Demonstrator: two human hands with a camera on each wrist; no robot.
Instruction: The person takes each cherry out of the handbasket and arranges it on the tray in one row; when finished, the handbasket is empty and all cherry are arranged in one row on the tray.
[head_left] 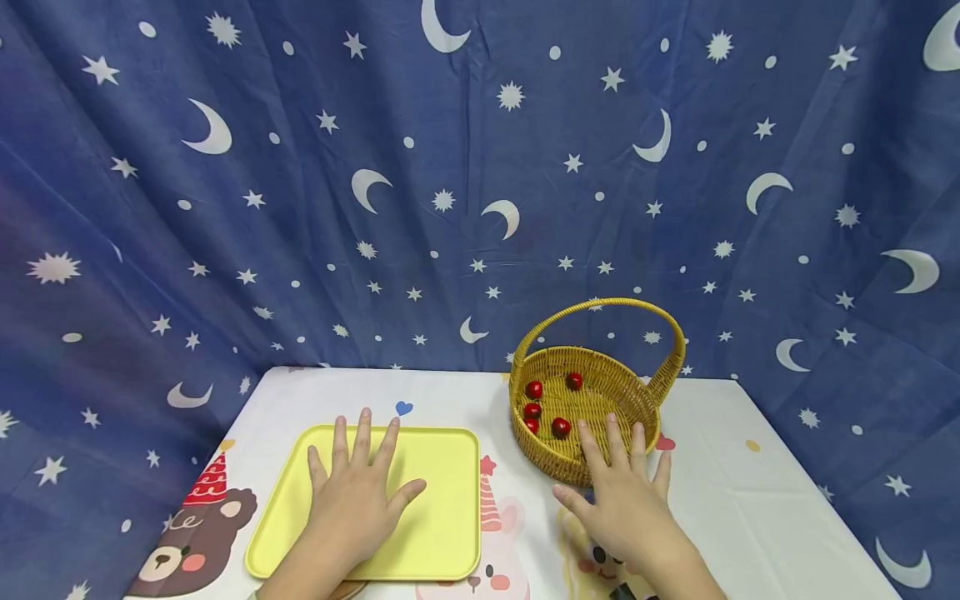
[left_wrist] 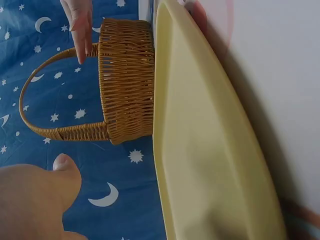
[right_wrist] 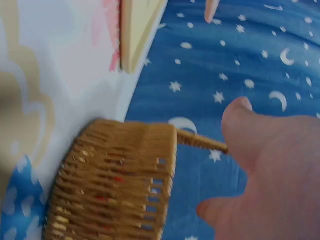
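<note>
With fingers spread, my left hand [head_left: 354,500] hovers palm down over a yellow rectangular tray [head_left: 442,500], which has nothing lying on it. My right hand [head_left: 626,508] is also spread, overlapping the near rim of a round wicker basket [head_left: 543,450] in the head view. Several small dark red fruits, cherry-like, lie in the basket, mostly on its left side; one fruit [head_left: 561,428] is nearest the right fingers. The basket's tall handle [head_left: 600,302] arches over it. In the right wrist view the thumb [right_wrist: 237,117] shows beside the basket wall [right_wrist: 120,170]. Neither hand holds anything.
A white tablecloth [head_left: 750,483] with cartoon animals covers the table. Behind and at both sides hangs a blue curtain [head_left: 450,292] with moons and stars. The basket stands right of the tray, close to the table's back edge. Below the left wrist a brown rounded edge [head_left: 348,590] shows.
</note>
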